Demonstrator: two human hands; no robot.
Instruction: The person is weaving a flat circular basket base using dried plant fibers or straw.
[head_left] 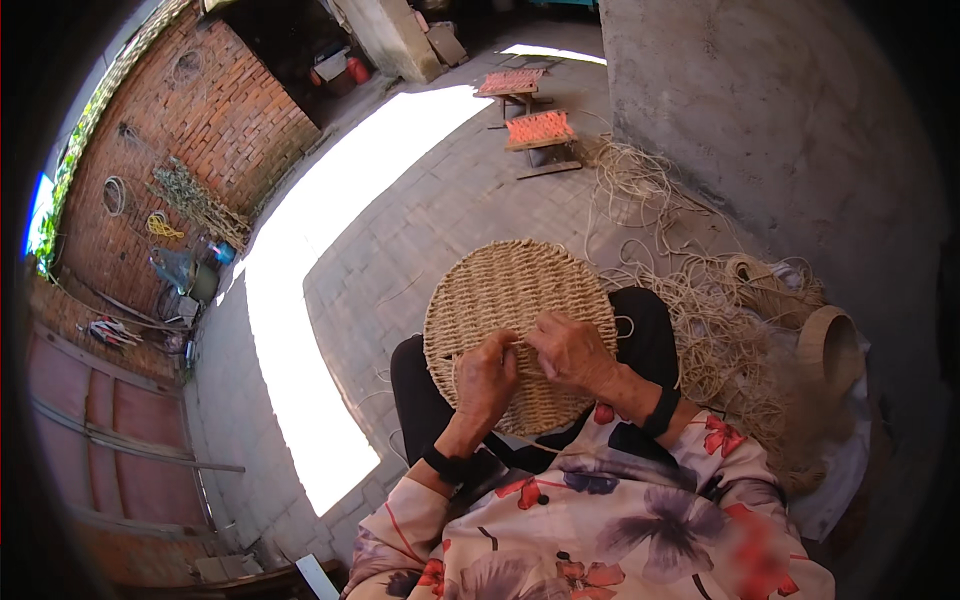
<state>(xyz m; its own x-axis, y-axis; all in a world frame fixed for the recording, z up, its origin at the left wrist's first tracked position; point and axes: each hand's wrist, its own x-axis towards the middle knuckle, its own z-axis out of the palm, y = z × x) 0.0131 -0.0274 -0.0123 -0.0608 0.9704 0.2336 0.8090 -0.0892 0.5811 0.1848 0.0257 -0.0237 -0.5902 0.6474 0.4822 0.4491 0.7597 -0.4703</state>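
On my lap lies a round woven straw piece (520, 280), tan, with rows of twisted cord across its face. Over its near half, my left hand (486, 380) is closed in a pinch. My right hand (572, 352) is pinched too, close beside the left. A short length of straw cord (521, 343) runs between the fingertips of both hands. The fingers partly cover it, so its ends cannot be made out. Another loose strand lies near the piece's lower edge, across my lap.
A large tangle of loose straw cord (720, 340) covers the floor at my right, with a round tan woven ring (830, 350) beside it. Two low stools with orange-red seats (540, 130) stand ahead. A grey wall (760, 120) rises on the right, a brick wall (200, 90) on the left.
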